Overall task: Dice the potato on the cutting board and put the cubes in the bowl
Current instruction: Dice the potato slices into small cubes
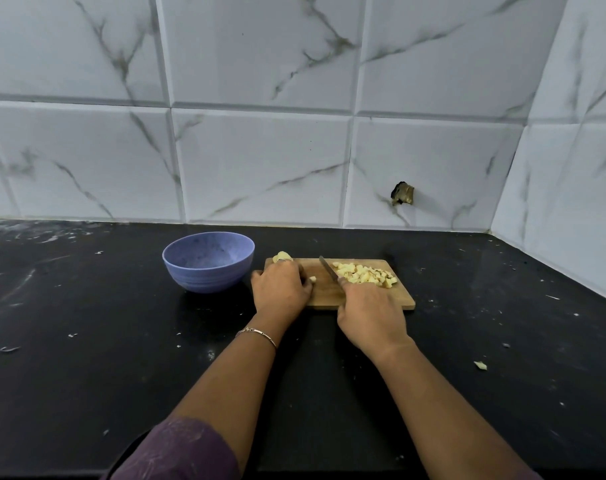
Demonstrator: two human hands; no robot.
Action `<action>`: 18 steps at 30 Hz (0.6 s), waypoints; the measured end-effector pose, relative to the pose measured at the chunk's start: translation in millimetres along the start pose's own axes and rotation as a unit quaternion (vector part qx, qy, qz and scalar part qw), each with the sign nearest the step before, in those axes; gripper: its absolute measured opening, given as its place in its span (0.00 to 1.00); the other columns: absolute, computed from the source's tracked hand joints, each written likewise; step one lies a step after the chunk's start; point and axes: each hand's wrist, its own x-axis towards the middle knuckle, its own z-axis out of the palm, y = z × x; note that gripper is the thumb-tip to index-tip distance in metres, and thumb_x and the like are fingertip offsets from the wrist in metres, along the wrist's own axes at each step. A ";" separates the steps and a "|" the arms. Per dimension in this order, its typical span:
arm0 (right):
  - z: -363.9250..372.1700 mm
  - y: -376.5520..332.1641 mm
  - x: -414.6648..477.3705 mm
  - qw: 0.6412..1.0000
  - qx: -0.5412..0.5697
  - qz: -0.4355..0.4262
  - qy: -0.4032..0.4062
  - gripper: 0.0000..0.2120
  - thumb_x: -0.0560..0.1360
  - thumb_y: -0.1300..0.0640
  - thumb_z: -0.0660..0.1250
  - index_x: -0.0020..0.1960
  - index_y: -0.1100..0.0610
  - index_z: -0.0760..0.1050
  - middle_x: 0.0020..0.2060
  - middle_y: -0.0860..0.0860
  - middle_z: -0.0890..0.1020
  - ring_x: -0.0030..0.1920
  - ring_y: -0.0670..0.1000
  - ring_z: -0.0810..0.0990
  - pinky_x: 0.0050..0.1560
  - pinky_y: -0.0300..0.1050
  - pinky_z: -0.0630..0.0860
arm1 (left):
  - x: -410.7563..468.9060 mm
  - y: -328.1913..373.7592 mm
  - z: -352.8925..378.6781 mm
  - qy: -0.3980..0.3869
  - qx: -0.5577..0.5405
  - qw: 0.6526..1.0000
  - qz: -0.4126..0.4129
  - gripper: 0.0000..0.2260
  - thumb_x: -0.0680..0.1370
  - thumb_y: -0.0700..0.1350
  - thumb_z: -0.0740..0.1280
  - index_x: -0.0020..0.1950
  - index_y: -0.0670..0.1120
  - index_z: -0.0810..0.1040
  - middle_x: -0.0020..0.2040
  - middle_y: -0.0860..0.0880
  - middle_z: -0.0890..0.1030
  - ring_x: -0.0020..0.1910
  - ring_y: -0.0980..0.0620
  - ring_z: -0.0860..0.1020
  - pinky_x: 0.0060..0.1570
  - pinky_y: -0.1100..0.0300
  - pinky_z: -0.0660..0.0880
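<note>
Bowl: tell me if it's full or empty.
Empty, as far as shows: the bowl's visible inner wall is bare, though the near rim hides its bottom. The cubes lie piled on the board.

No readable text, label, brand, number or sign showed anywhere. Bowl [204, 275], cutting board [324, 293] and wall tiles [260, 161] carried no print.
</note>
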 end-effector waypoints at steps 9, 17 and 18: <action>0.2 -6.5 -4.2 0.993 0.110 -0.045 0.020 0.26 0.81 0.53 0.63 0.78 0.48 0.63 0.56 0.48 0.81 0.55 0.47 0.79 0.57 0.42 0.75 | -3.1 2.3 -6.4 -0.010 0.003 1.000 -0.001 0.09 0.78 0.52 0.65 0.49 0.50 0.81 0.52 0.49 0.79 0.59 0.48 0.75 0.56 0.51 0.67; 4.9 -8.3 -4.4 0.993 0.103 -0.055 0.019 0.26 0.81 0.54 0.62 0.78 0.48 0.62 0.56 0.49 0.81 0.54 0.47 0.79 0.57 0.42 0.76 | -5.0 4.3 -10.5 -0.013 -0.002 1.000 0.001 0.07 0.78 0.51 0.65 0.48 0.49 0.80 0.52 0.48 0.79 0.58 0.48 0.75 0.56 0.51 0.67; 5.1 -8.3 -4.3 0.993 0.101 -0.056 0.021 0.26 0.81 0.54 0.62 0.78 0.48 0.62 0.55 0.49 0.81 0.54 0.47 0.79 0.57 0.43 0.76 | -5.3 4.4 -10.7 -0.012 -0.001 1.000 0.002 0.07 0.78 0.50 0.65 0.48 0.49 0.80 0.51 0.48 0.79 0.59 0.48 0.75 0.56 0.51 0.67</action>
